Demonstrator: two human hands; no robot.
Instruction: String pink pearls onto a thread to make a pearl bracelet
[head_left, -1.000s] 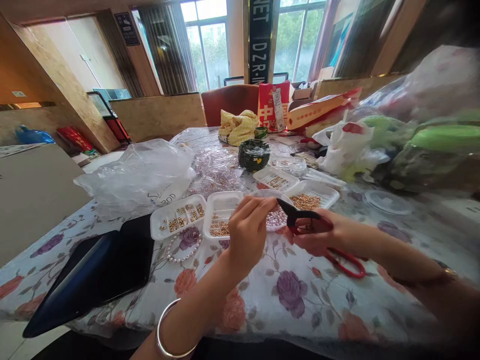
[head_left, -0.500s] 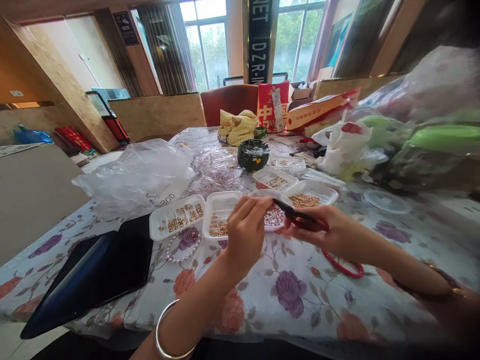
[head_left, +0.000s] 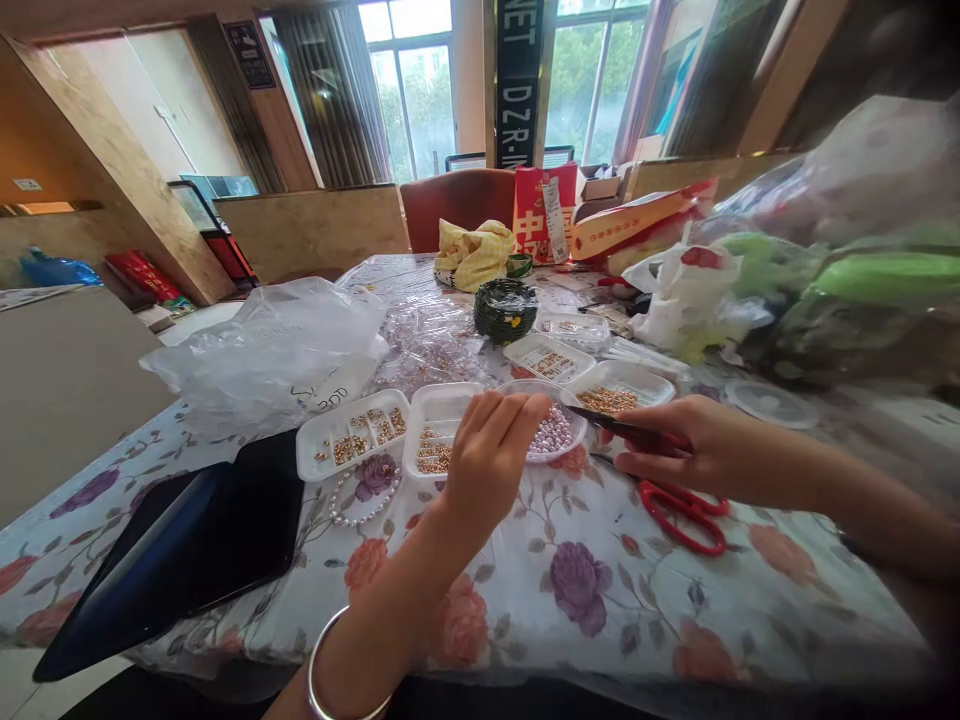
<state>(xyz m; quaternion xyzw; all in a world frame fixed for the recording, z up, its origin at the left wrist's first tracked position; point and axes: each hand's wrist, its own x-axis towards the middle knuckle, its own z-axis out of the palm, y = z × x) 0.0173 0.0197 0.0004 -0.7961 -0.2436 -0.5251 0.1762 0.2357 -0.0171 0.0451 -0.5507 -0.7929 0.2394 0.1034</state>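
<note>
My left hand (head_left: 491,450) is closed in a pinch at the near-left rim of a round tub of pink-lilac pearl beads (head_left: 553,432); whatever its fingertips hold is too small to make out. In my right hand (head_left: 701,455) are pliers with dark jaws and red-and-black handles (head_left: 637,432), the tip pointing left over the tub's right edge. Red-handled scissors (head_left: 686,515) lie on the cloth just below that hand. White trays of gold beads, one on the left (head_left: 352,435) and another beside it (head_left: 433,455), stand left of my left hand. A pearl bead bracelet (head_left: 365,500) rests before them.
More gold beads fill a tray (head_left: 611,390) behind the pliers. A dark green woven basket (head_left: 505,310) stands farther back. Clear plastic bags (head_left: 270,345) and a dark folded device or case (head_left: 195,540) are on the left. Bags (head_left: 697,290) crowd the right side; a clear lid (head_left: 772,403) lies there.
My right hand has moved right and slightly down with the pliers, away from my left fingertips. More of the scissors now shows. My left hand stays nearly in place, still pinched.
</note>
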